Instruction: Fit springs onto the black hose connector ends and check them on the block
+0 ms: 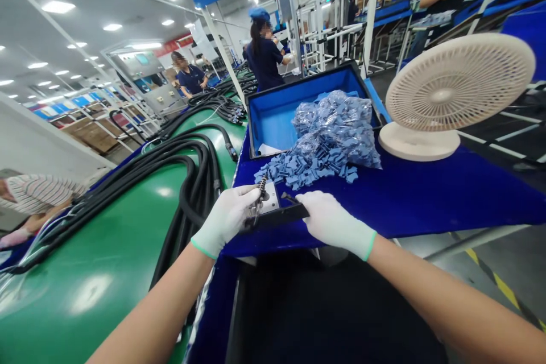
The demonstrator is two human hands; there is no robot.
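My left hand (230,213), in a white glove, pinches a small dark part with a coiled, spring-like tip (263,183). Beneath its fingers sits a metal block with a pale plate (270,198), partly hidden by the glove. A black bar-shaped holder (284,215) runs from that block towards my right hand (330,222), also gloved in white. The right fingers are closed at the holder's right end, beside a short dark piece (289,198); what they grip is hidden. Just beyond both hands lies a pile of loose blue plastic clips (307,166).
Clear bags of blue clips (341,119) lean in a black-rimmed blue bin (273,119). A beige fan (456,85) stands right on the blue table cover (426,199). Thick black hoses (187,182) cross the green conveyor (128,227) at left. Several people work around.
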